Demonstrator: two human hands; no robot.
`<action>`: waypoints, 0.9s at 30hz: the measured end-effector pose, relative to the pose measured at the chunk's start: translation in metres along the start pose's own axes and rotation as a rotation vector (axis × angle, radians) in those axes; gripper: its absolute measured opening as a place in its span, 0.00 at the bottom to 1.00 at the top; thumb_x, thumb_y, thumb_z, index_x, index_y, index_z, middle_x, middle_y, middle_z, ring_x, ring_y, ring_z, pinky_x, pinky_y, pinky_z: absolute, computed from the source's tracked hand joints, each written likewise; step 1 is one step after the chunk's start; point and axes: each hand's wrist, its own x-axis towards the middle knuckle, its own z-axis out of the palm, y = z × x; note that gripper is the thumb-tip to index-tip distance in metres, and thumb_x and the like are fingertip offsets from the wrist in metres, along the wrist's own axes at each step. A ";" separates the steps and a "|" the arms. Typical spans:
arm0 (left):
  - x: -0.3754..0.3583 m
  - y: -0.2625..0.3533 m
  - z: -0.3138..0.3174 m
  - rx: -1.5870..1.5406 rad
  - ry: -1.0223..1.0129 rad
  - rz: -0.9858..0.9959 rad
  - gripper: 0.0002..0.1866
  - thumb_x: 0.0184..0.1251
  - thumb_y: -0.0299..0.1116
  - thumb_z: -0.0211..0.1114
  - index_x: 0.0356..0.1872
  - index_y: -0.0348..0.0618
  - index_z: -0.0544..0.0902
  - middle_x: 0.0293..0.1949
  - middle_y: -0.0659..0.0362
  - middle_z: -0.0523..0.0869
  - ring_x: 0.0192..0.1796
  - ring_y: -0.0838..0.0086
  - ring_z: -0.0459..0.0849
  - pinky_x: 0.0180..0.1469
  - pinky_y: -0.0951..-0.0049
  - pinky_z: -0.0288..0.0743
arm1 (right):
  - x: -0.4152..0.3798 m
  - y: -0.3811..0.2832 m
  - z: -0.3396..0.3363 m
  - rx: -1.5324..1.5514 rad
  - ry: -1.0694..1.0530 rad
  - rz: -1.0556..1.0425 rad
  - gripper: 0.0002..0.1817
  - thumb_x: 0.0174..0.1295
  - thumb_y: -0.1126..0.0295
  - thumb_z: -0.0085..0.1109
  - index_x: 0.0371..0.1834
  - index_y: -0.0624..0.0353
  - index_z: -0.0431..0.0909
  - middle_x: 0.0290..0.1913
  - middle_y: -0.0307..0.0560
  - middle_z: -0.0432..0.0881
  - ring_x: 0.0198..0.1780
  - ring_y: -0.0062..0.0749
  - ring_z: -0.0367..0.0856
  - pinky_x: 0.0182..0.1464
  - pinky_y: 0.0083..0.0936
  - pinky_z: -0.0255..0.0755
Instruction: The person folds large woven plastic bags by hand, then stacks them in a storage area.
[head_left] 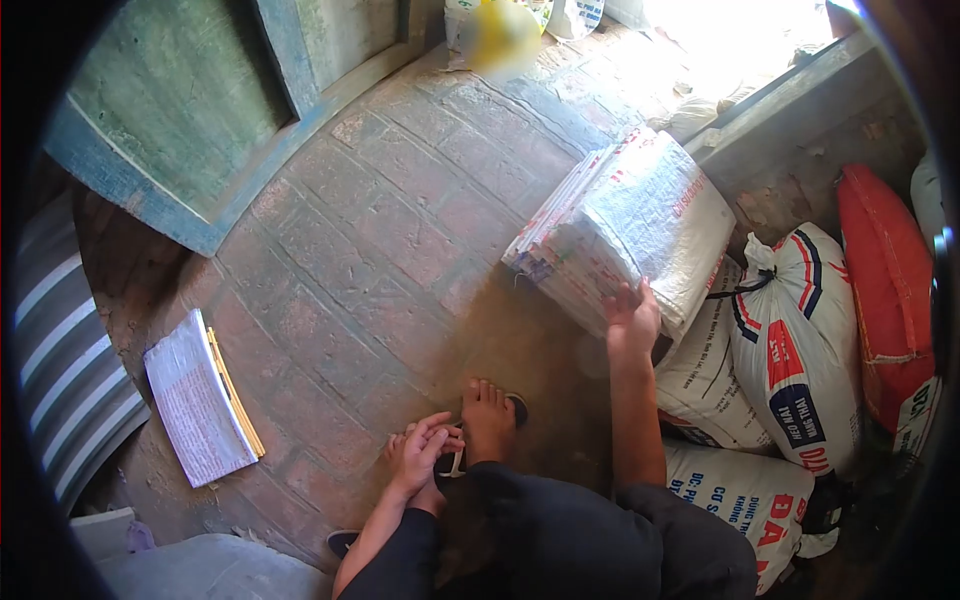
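A thick stack of folded white woven sacks (660,215) with red print leans against the filled bags on the right. My right hand (632,318) grips its near lower edge, with some fingertips hidden against the sacks. Beside my left foot, my left hand (425,450) hangs low over the sandal (455,463), its fingers loosely stretched and holding nothing. Apart from both hands, a smaller flat stack of folded white sacks (200,405) with yellow edges lies on the brick floor (370,240) to the left.
Filled feed bags (795,350) and a red sack (885,290) are piled along the right wall. Another printed white bag (735,490) lies near my right elbow. A blue-green wooden door (180,100) stands upper left, with corrugated metal sheeting (75,360) below. Bright light enters at the upper right.
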 end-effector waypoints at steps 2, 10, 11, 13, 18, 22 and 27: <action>0.000 0.000 0.000 -0.025 -0.003 0.000 0.22 0.81 0.32 0.53 0.71 0.37 0.66 0.52 0.48 0.82 0.52 0.63 0.87 0.59 0.64 0.82 | 0.000 -0.001 -0.005 -0.016 -0.017 0.002 0.12 0.73 0.59 0.58 0.53 0.52 0.74 0.46 0.37 0.78 0.41 0.26 0.81 0.42 0.33 0.75; 0.000 -0.001 -0.001 -0.088 -0.012 0.001 0.22 0.82 0.33 0.53 0.71 0.37 0.66 0.53 0.48 0.82 0.53 0.63 0.87 0.59 0.63 0.82 | -0.005 -0.002 0.003 0.000 0.020 0.016 0.12 0.72 0.58 0.60 0.51 0.50 0.76 0.45 0.35 0.76 0.41 0.25 0.77 0.40 0.32 0.73; 0.000 -0.001 -0.001 -0.097 -0.007 0.001 0.22 0.81 0.33 0.54 0.71 0.37 0.66 0.53 0.48 0.82 0.52 0.64 0.87 0.59 0.64 0.82 | -0.004 -0.001 0.002 0.008 0.011 0.023 0.13 0.72 0.57 0.61 0.51 0.49 0.75 0.45 0.35 0.76 0.41 0.25 0.77 0.41 0.32 0.72; -0.006 0.012 0.003 -0.113 0.041 0.004 0.22 0.81 0.34 0.54 0.70 0.37 0.67 0.52 0.49 0.82 0.51 0.66 0.87 0.56 0.65 0.83 | -0.017 -0.004 0.007 0.026 0.019 -0.035 0.15 0.71 0.55 0.61 0.53 0.48 0.75 0.46 0.34 0.76 0.41 0.25 0.76 0.44 0.31 0.72; -0.048 0.064 -0.035 0.020 0.516 0.272 0.19 0.80 0.35 0.57 0.65 0.38 0.73 0.48 0.54 0.85 0.43 0.74 0.85 0.42 0.75 0.81 | -0.093 0.045 0.015 -0.190 -0.287 0.031 0.29 0.74 0.57 0.56 0.74 0.54 0.65 0.61 0.41 0.77 0.42 0.21 0.73 0.44 0.24 0.73; -0.086 0.097 -0.122 0.888 1.295 0.578 0.19 0.67 0.30 0.68 0.57 0.39 0.78 0.47 0.52 0.84 0.49 0.64 0.82 0.49 0.66 0.76 | -0.141 0.091 0.017 -0.376 -0.618 0.309 0.20 0.73 0.64 0.55 0.65 0.57 0.72 0.47 0.40 0.81 0.40 0.22 0.76 0.43 0.23 0.74; -0.123 0.092 -0.219 1.319 1.655 0.484 0.29 0.58 0.33 0.72 0.61 0.37 0.73 0.58 0.44 0.76 0.62 0.47 0.71 0.65 0.50 0.64 | -0.174 0.107 0.028 -0.479 -0.815 0.467 0.15 0.72 0.69 0.55 0.59 0.59 0.75 0.47 0.43 0.82 0.41 0.23 0.78 0.45 0.23 0.75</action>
